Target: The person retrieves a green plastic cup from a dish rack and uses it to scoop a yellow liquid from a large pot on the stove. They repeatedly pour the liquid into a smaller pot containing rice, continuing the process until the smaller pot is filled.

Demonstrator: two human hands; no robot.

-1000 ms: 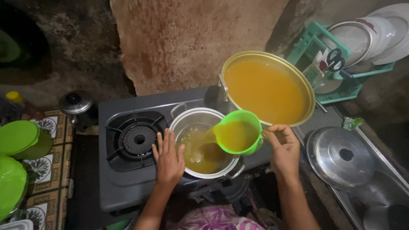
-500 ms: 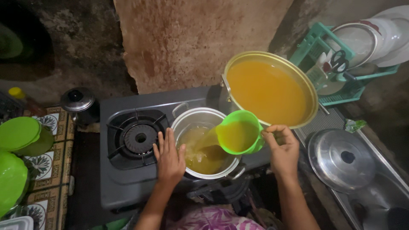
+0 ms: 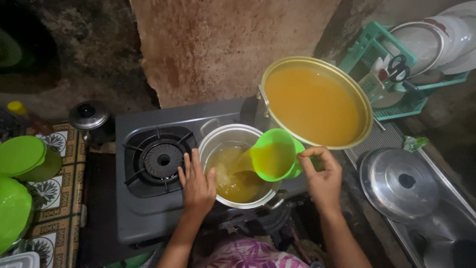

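My right hand (image 3: pixel 322 176) holds a green plastic jug (image 3: pixel 274 154) by its handle, tilted to the left so yellow broth streams from it into a small steel pot (image 3: pixel 224 136). That pot stands in front of me at the stove's near right and holds yellow liquid. My left hand (image 3: pixel 197 184) lies flat with spread fingers against the pot's left rim. A large wide pot (image 3: pixel 364 111) full of orange-yellow broth stands just behind the jug on the right.
A grey gas stove (image 3: pixel 134 218) has a bare burner (image 3: pixel 159 160) at the left. A steel lid (image 3: pixel 399 182) lies in a sink at right, below a teal dish rack (image 3: pixel 377 47) with plates. Green bowls (image 3: pixel 22 159) and a small kettle (image 3: pixel 90 118) sit at left.
The jug has tipped further over the small pot and holds less broth. Both hands have stayed in place; the camera view has shifted slightly.
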